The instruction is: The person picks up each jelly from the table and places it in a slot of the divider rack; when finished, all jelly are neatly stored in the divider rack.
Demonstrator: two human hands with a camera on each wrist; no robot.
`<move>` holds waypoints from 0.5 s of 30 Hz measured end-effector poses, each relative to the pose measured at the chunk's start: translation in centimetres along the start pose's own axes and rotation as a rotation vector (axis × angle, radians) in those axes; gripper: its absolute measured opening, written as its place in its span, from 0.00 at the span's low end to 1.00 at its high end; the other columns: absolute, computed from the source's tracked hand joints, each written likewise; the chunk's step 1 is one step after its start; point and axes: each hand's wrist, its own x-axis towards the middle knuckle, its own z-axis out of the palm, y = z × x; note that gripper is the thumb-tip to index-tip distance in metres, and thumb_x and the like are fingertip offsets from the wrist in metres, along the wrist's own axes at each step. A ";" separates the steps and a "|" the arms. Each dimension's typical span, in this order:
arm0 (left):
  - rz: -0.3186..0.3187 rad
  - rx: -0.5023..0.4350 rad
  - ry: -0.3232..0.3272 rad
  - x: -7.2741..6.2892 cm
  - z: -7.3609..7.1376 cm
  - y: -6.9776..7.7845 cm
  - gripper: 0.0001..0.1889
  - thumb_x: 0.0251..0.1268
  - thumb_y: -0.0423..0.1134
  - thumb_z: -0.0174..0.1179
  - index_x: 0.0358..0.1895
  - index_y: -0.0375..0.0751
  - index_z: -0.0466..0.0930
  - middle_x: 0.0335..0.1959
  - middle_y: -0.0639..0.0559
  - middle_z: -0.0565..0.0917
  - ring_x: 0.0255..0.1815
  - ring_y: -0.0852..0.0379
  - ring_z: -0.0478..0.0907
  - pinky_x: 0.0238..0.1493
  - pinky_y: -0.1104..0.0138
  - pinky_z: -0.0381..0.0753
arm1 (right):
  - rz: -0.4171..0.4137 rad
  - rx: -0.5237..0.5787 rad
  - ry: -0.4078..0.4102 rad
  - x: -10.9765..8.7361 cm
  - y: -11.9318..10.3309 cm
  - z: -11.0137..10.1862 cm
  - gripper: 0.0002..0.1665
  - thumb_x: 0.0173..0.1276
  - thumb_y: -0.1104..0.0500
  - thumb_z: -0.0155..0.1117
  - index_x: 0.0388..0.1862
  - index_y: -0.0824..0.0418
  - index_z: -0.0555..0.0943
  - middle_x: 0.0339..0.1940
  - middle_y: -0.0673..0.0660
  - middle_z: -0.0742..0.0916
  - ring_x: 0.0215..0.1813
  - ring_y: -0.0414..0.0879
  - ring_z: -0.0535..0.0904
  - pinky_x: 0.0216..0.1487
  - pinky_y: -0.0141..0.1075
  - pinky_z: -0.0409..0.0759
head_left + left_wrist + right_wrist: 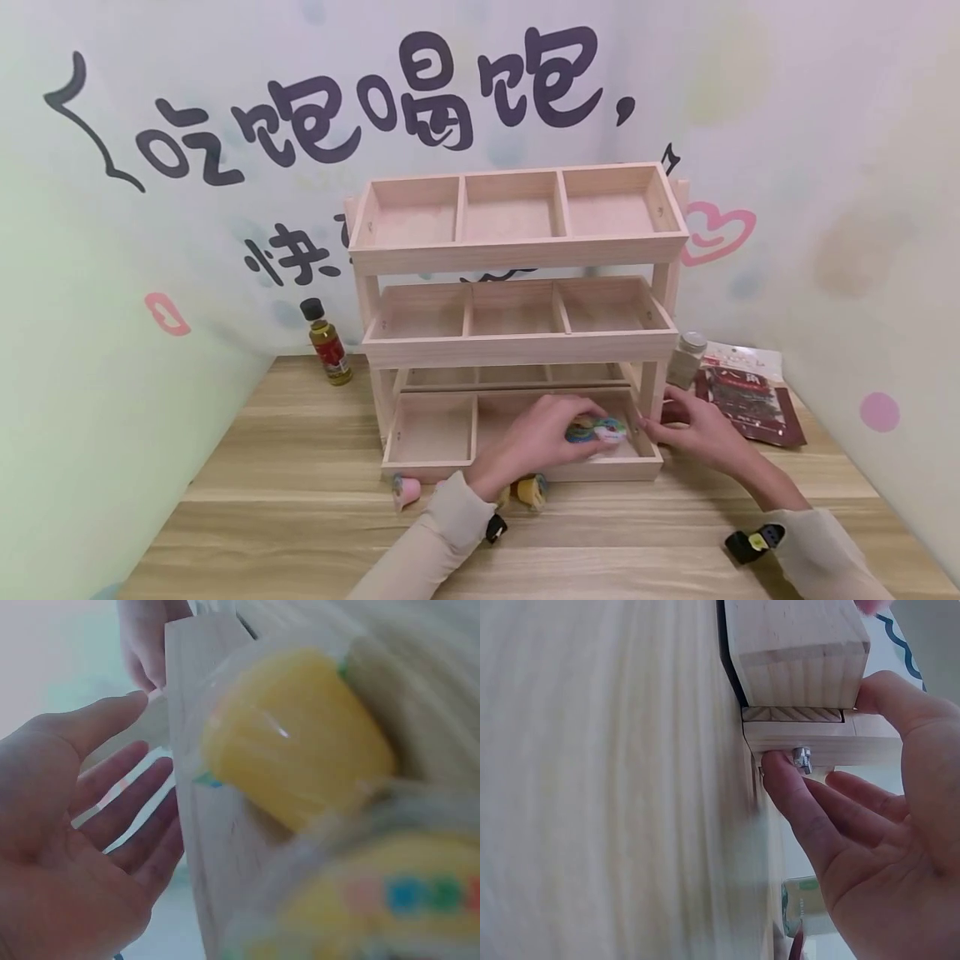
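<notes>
Standing on a brown wood-grain table (262,500) is a pale wooden three-tier rack (517,351) with divided trays. The right hand (701,429) grips its lower right post between thumb and fingers. The left hand (543,437), fingers loosely spread, reaches around small printed-lid plastic cups (611,430) in the bottom tray's right compartment. A yellow plastic cup (531,492) lies before that tray.

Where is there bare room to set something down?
Bare: top tray, middle tray, bottom tray's left compartment, and the table between bottle, left wall and left sleeve. Crowded: the bottom tray's right end, with the left hand holding colourful packaging; in front, pink and yellow cups; to its right, the right hand on the rack's post, jar and packets.
</notes>
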 end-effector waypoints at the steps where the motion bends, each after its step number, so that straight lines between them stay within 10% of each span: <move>1: 0.014 -0.009 0.005 -0.4 -0.1 -0.1 0.21 0.74 0.48 0.72 0.64 0.46 0.86 0.59 0.54 0.91 0.58 0.59 0.87 0.59 0.74 0.82 | 0.006 -0.001 0.000 0.0 0.1 0.0 0.46 0.76 0.43 0.72 0.83 0.62 0.67 0.65 0.70 0.88 0.64 0.67 0.87 0.57 0.60 0.89; 15: 0.100 -0.180 0.059 -6.7 -1.1 -1.6 0.11 0.72 0.37 0.73 0.54 0.43 0.90 0.49 0.52 0.92 0.47 0.59 0.86 0.51 0.77 0.85 | -0.011 -0.028 -0.009 0.0 0.2 -0.2 0.47 0.76 0.43 0.72 0.83 0.63 0.67 0.63 0.67 0.89 0.63 0.63 0.87 0.56 0.47 0.87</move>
